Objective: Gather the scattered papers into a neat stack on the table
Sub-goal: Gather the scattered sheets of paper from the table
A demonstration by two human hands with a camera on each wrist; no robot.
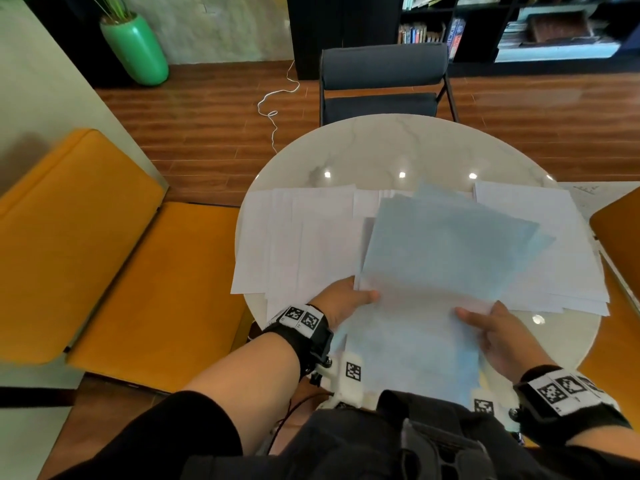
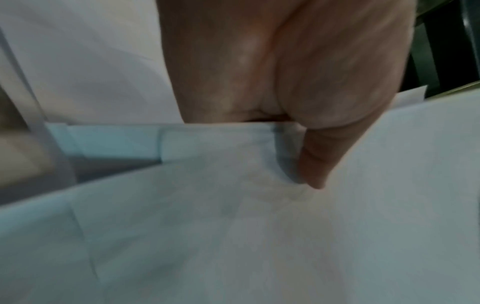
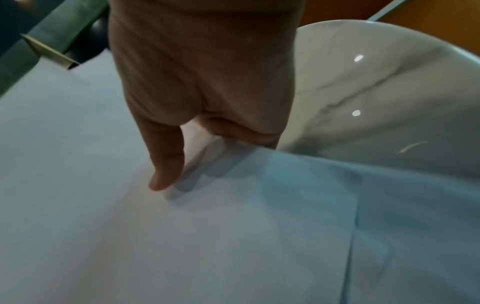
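Thumbs atop sheaf, both grips.

Head cam: high, faces fwd and down over round marble worktop; wide field takes in both forearms, dark chair beyond, orange bench at left.
L wrist cam: v. close, looks along left hand onto the held sheets; blurred, far edge prob. the chair.
R wrist cam: v. close, looks along right hand; worktop rim at right.
Shared by all three: the held sheets; worktop shared by head + R wrist.
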